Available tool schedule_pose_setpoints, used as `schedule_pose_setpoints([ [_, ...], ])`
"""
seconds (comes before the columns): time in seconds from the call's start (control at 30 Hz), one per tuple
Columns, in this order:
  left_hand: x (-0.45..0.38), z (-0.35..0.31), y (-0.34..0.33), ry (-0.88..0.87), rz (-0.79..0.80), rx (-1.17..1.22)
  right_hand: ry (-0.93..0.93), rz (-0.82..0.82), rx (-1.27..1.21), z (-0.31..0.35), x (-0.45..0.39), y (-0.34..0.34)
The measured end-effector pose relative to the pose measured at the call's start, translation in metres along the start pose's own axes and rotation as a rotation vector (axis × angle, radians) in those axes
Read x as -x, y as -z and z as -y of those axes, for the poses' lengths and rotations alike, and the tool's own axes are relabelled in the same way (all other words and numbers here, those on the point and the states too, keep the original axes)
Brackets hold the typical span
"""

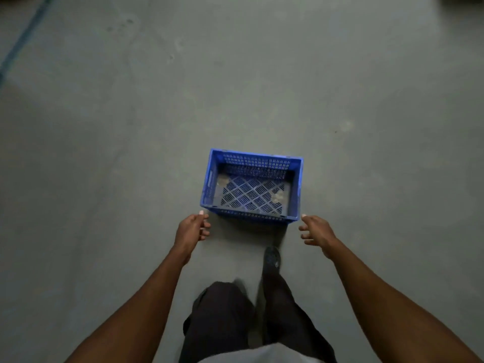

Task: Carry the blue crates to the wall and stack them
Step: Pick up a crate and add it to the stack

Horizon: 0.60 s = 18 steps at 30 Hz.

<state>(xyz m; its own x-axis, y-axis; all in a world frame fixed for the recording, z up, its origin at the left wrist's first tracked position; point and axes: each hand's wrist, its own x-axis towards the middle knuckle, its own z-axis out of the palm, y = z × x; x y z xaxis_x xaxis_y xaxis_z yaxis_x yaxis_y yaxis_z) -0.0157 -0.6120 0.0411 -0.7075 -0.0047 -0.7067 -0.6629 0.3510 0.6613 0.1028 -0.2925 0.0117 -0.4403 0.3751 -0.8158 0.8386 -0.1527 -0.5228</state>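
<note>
One blue crate (209, 179) with slotted walls and a lattice bottom stands on the grey floor straight ahead of me, and nothing lies inside it. My left hand (192, 229) hovers just off its near left corner, fingers loosely curled and holding nothing. Off the near right corner, my right hand (315, 229) reaches forward with fingers spread, also holding nothing. Neither hand touches the crate. No wall and no other crate is in view.
The grey concrete floor (131, 127) spreads all around the crate. A blue painted line (23, 38) runs across the far left corner. My legs in dark trousers and one dark shoe (271, 258) are just behind the crate.
</note>
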Motion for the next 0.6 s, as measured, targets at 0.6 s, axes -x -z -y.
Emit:
schedule_pose_setpoints([
  [0.6, -0.46, 0.071, -0.033, -0.038, -0.078, -0.584, -0.007, -0.297, 0.317, -0.035, -0.387, -0.062],
])
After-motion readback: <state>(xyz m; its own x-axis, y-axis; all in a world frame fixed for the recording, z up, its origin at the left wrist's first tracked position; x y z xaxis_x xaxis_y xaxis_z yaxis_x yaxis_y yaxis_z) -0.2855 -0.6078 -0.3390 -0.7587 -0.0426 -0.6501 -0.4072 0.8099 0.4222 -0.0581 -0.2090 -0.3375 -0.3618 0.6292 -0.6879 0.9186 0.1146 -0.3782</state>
